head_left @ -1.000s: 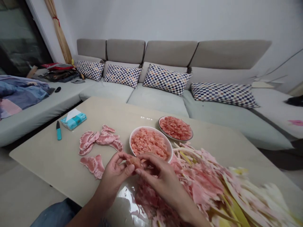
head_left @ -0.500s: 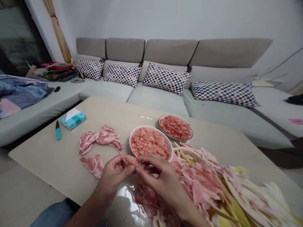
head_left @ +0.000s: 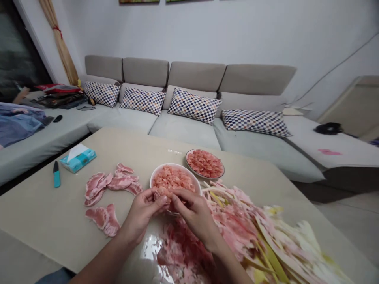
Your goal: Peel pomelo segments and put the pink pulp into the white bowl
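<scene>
Left hand and right hand, moved nearer the bowl on the table by the sofa, pinch pulp between them.

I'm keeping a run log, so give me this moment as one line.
left hand: pinching fruit piece | right hand: fingers on same piece | near: white bowl of pulp, pile of peel

white bowl partly hidden; wall pictures cut off above
</scene>
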`<action>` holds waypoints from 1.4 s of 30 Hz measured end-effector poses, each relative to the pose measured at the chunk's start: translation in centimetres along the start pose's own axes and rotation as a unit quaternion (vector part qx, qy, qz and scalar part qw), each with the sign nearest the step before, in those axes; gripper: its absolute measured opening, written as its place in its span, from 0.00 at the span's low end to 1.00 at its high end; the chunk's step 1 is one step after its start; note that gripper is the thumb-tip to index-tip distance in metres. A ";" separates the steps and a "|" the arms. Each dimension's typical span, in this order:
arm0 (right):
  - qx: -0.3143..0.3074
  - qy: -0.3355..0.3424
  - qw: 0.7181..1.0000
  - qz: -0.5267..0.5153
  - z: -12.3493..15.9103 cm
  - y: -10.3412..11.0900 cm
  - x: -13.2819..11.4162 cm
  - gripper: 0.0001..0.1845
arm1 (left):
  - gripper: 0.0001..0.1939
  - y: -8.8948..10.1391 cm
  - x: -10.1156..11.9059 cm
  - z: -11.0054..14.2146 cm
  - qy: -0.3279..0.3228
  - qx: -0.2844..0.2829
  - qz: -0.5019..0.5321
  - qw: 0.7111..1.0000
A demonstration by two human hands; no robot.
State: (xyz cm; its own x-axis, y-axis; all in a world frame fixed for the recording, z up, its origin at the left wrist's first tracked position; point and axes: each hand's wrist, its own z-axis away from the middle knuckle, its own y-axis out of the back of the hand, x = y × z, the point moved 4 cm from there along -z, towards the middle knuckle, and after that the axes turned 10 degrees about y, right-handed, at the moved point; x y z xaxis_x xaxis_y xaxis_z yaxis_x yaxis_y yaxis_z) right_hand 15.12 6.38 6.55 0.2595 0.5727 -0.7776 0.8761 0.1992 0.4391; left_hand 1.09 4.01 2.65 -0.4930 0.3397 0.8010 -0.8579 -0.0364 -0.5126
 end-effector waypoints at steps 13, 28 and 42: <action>0.001 0.000 1.000 0.020 -0.2 0.4 2.0 0.14 | 0.11 0.0 -0.5 -2.0 0.040 -0.010 0.018 0.999; 0.001 -0.086 0.996 -0.006 -0.6 1.8 2.9 0.15 | 0.12 -0.3 -0.8 -1.8 0.063 -0.020 -0.031 0.997; 0.031 -0.099 0.989 -0.104 -0.2 -0.1 3.4 0.14 | 0.19 -1.0 -1.0 -2.0 0.012 -0.008 -0.036 0.999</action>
State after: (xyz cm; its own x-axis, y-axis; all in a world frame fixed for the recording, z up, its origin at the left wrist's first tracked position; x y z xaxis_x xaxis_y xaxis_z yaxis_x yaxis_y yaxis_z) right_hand 15.85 8.48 3.98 0.1397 0.3556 -0.9242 0.9407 0.2437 0.2359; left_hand 2.71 5.62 1.77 -0.4264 0.3640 0.8281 -0.8882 0.0046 -0.4594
